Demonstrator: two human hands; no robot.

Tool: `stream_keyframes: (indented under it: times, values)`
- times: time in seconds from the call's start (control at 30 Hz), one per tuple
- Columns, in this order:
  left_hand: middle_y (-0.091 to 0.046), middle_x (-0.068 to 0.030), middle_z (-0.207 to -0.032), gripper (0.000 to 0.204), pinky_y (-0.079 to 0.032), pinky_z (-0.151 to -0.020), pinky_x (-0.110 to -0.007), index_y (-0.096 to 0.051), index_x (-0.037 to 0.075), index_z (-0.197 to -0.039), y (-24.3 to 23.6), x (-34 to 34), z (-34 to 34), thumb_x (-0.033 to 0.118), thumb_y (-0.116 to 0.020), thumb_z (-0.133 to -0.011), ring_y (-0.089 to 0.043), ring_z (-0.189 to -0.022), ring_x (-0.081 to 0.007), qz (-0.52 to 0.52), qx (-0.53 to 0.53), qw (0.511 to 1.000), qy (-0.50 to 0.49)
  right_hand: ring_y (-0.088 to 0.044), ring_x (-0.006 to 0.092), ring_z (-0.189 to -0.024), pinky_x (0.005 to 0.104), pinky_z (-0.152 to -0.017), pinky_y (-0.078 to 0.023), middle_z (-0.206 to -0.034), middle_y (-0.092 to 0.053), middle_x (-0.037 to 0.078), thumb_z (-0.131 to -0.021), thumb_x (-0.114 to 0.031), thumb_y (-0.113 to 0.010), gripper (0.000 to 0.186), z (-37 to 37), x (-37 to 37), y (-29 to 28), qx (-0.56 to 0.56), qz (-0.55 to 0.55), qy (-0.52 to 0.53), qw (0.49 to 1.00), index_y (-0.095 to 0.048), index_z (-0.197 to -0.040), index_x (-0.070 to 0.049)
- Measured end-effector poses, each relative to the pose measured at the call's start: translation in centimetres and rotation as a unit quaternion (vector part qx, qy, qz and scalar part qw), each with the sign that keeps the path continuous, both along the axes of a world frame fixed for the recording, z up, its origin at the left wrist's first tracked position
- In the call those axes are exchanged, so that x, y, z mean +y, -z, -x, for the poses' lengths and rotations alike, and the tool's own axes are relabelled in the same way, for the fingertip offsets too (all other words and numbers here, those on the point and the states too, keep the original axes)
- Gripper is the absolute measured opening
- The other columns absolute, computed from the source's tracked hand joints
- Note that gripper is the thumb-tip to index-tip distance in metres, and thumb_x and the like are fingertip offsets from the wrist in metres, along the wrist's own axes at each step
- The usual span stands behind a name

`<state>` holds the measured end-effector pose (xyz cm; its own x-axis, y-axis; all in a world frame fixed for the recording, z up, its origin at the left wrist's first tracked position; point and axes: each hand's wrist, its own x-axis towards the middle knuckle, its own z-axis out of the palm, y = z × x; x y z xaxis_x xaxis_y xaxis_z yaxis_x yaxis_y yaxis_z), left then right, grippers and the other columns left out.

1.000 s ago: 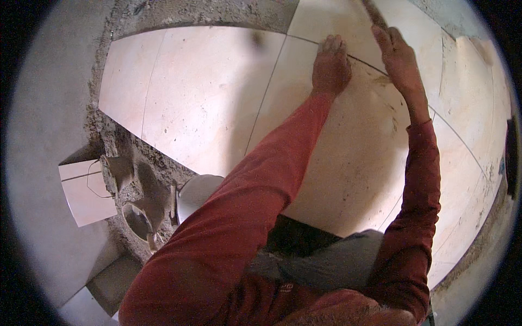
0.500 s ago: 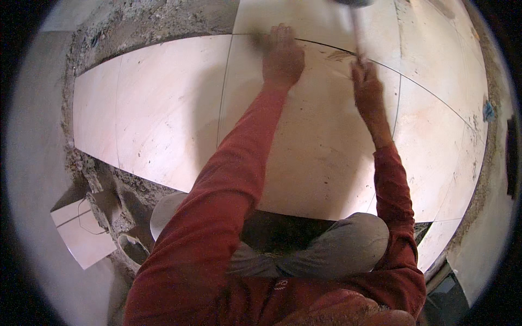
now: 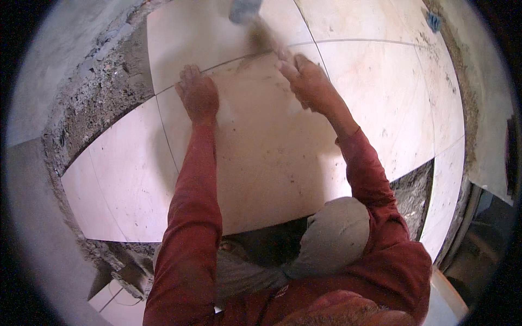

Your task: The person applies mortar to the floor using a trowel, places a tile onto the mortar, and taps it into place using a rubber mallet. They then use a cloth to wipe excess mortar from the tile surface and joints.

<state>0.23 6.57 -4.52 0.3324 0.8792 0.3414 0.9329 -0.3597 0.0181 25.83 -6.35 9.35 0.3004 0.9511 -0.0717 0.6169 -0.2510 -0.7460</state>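
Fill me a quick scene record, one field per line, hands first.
Left hand: palm down on a large pale tile, fingers at its far seam
Right hand: closed around the handle of a mallet
Mallet head: grey, blurred, over the adjoining far tile; contact cannot be told
Exposed ground: rough grey bed left of that tile
Loose item: small blue scrap, far right

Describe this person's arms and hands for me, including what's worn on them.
Both arms wear long, plain, dark red sleeves. The left sleeve reaches about to the wrist; the right sleeve ends a little above it and is creased near the elbow. The left hand and right hand are ungloved. No watch or clear sleeve marking shows.
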Motion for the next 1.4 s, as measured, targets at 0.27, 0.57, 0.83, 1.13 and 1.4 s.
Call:
stream_keyframes:
  times: [0.27, 0.57, 0.83, 1.13, 1.4]
  values:
    - [-0.047, -0.0242, -0.152, 0.055, -0.027, -0.120, -0.056, -0.046, -0.003, -0.146, 1.0, 0.1, -1.1, 0.029, -0.050, -0.101, -0.041, -0.144, -0.0408, 0.004, -0.050, 0.998, 0.040, -0.069, 0.0510, -0.082, 0.0559, -0.070, -0.053, -0.079, -0.066, 0.032, -0.104, -0.034, -0.056, 0.040, -4.1, -1.7, 4.3, -0.101, 0.023, 0.079, 0.991, -0.049, -0.109, 0.005]
    - [-0.046, -0.0244, -0.153, 0.052, -0.024, -0.123, -0.055, -0.052, -0.004, -0.141, -0.2, 0.1, -0.1, 0.027, -0.054, -0.100, -0.038, -0.145, -0.0431, 0.035, -0.145, 0.987, 0.053, -0.069, 0.0511, -0.082, 0.0552, -0.071, -0.055, -0.087, -0.067, 0.034, -0.103, -0.039, -0.057, 0.044, -2.3, 12.5, -0.3, -0.108, -0.232, 0.118, 0.959, -0.049, -0.116, 0.001]
    - [-0.038, -0.0261, -0.157, 0.059, -0.019, -0.124, -0.056, -0.042, -0.002, -0.148, 0.2, -0.6, 0.3, 0.031, -0.054, -0.101, -0.029, -0.150, -0.0445, -0.005, -0.153, 0.988, 0.034, -0.062, 0.0573, -0.104, 0.0593, -0.091, -0.050, -0.104, -0.065, 0.041, -0.103, -0.050, -0.048, 0.063, -3.1, 19.2, 3.1, -0.046, -0.171, 0.148, 0.973, -0.051, -0.120, 0.010]
    - [-0.039, -0.0271, -0.156, 0.059, -0.020, -0.124, -0.056, -0.041, -0.004, -0.148, 0.0, -0.2, 0.6, 0.032, -0.052, -0.103, -0.029, -0.149, -0.0450, 0.017, -0.135, 0.990, 0.034, -0.065, 0.0556, -0.097, 0.0584, -0.085, -0.053, -0.104, -0.066, 0.039, -0.105, -0.050, -0.045, 0.067, -6.0, 22.6, 4.2, -0.020, -0.042, 0.065, 0.997, -0.045, -0.131, 0.012]
    - [-0.038, -0.0281, -0.156, 0.059, -0.020, -0.124, -0.056, -0.040, -0.004, -0.148, -0.3, -0.1, -1.3, 0.032, -0.053, -0.103, -0.030, -0.149, -0.0446, 0.000, -0.141, 0.989, 0.042, -0.066, 0.0545, -0.101, 0.0587, -0.092, -0.052, -0.099, -0.068, 0.037, -0.103, -0.045, -0.051, 0.053, -9.7, 23.6, 9.4, -0.125, -0.075, 0.130, 0.981, -0.055, -0.115, 0.007]
